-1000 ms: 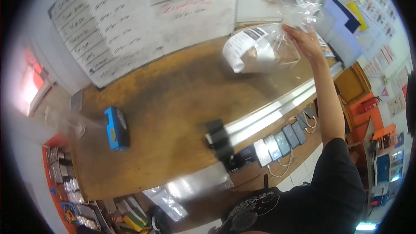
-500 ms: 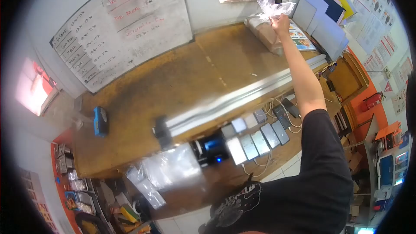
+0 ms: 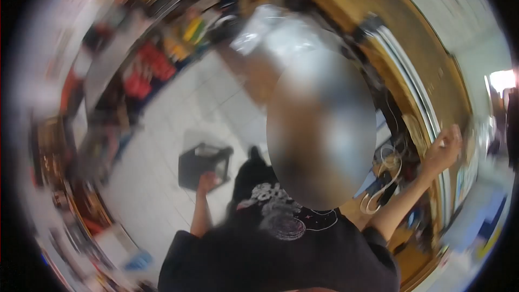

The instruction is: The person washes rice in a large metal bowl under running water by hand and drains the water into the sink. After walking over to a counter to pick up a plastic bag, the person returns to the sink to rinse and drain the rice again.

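While right hand [image 3: 445,148] hangs over counter [image 3: 453,89], fingers bent, cannot tell if gripping anything, metal rail [image 3: 406,75] lies to right, passing beneath near wrist, long axis following counter edge; left hand [image 3: 207,181] well apart, over floor [image 3: 157,146] by black stool [image 3: 193,167], too blurred to tell open or closed

The shirt [image 3: 216,259] reads black to me from here, printed in white and grey; I make out a pale, grid-lined tile floor [image 3: 162,151], a dark stool [image 3: 195,170], a brown counter [image 3: 433,70] and white cables [image 3: 399,171].
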Available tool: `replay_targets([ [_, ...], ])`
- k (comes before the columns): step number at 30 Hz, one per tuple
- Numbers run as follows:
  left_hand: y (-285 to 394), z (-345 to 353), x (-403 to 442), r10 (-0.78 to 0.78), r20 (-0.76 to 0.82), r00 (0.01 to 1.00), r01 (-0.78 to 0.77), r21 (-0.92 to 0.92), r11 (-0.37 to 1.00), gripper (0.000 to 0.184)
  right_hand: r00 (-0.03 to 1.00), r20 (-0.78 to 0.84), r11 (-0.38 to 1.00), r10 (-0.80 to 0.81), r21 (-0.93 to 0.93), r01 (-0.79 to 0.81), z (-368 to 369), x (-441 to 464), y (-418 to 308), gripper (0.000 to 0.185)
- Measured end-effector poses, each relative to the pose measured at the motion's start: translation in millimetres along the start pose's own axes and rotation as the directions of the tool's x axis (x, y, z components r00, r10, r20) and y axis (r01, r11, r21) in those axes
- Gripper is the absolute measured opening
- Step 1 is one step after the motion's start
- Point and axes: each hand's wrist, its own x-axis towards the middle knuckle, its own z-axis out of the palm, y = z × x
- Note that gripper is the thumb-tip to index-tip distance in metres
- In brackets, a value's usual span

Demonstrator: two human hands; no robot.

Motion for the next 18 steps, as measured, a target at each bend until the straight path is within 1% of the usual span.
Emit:
replay_targets([
  [1,-6,18,-31,0.13,-0.078,0.989,-0.082,0.443,0.893,0.026,0.996,0.089,0.984,-0.015,0.177,-0.001,3,-20,-46,0.02],
  [2,-22,19,-47,0.098,-0.188,0.977,-0.002,0.453,0.892,0.027,0.956,0.18,0.918,-0.231,0.365,0.153,22,-45,-61,0.02],
  [3,-36,22,-65,0.093,-0.23,0.969,-0.009,0.341,0.94,0.027,0.934,0.275,0.816,-0.229,0.577,0.03,22,-66,-122,0.021],
  [4,-57,23,-84,0.083,-0.273,0.958,-0.021,0.221,0.975,0.027,0.846,0.191,0.714,-0.498,0.645,0.274,30,-89,-162,0.021],
  [5,-91,15,-96,0.102,-0.294,0.95,-0.057,0.159,0.986,0.027,0.772,0.295,0.689,-0.562,0.683,0.24,32,-122,-203,0.022],
  [6,-123,9,-109,0.126,-0.329,0.936,-0.101,0.091,0.991,0.026,0.648,0.202,0.543,-0.735,0.747,0.383,42,-153,-238,0.022],
  [7,-152,5,-129,0.165,-0.371,0.914,-0.166,0.03,0.986,0.025,0.534,0.225,0.412,-0.815,0.873,0.261,33,-186,-279,0.025],
  [8,-206,-4,-142,0.147,-0.463,0.874,-0.2,-0.067,0.978,0.025,0.4,0.157,0.294,-0.903,0.905,0.308,6,-211,-326,0.027],
  [9,-237,-5,-162,0.206,-0.525,0.826,-0.214,0.047,0.976,0.023,0.294,0.042,0.139,-0.955,0.938,0.318,-10,-240,-364,0.026],
  [10,-265,1,-194,0.341,-0.533,0.774,-0.113,0.414,0.903,0.021,0.213,-0.077,-0.008,-0.974,0.951,0.31,-28,-274,-400,0.026],
  [11,-273,6,-233,0.46,-0.484,0.744,0.082,0.75,0.656,0.019,0.162,-0.157,-0.104,-0.974,0.95,0.296,-44,-309,-433,0.026],
  [12,-284,11,-274,0.465,-0.501,0.73,0.215,0.814,0.539,0.018,0.127,-0.221,-0.177,-0.967,0.942,0.287,-56,-344,-461,0.027],
  [13,-334,2,-289,0.455,-0.517,0.725,0.193,0.787,0.586,0.02,0.094,-0.239,-0.214,-0.967,0.952,0.219,-64,-382,-487,0.029],
  [14,-434,-18,-258,0.321,-0.719,0.617,0.273,0.578,0.769,0.024,0.096,-0.264,-0.241,-0.96,0.95,0.201,-62,-431,-507,0.029],
  [15,-445,-20,-298,0.534,-0.633,0.561,0.275,0.75,0.601,0.029,0.05,-0.272,-0.252,-0.961,0.936,0.246,-55,-473,-522,0.032],
  [16,-405,-16,-355,0.271,-0.805,0.527,0.266,0.46,0.847,0.032,0.002,-0.277,-0.264,-0.961,0.917,0.297,-43,-511,-534,0.035],
  [17,-361,-26,-395,-0.028,-0.862,0.506,0.232,0.105,0.967,0.037,-0.094,-0.256,-0.272,-0.962,0.915,0.299,-26,-547,-539,0.037],
  [18,-374,-46,-398,-0.027,-0.867,0.498,0.218,0.095,0.971,0.037,-0.189,-0.222,-0.272,-0.957,0.914,0.302,-5,-581,-530,0.04],
])
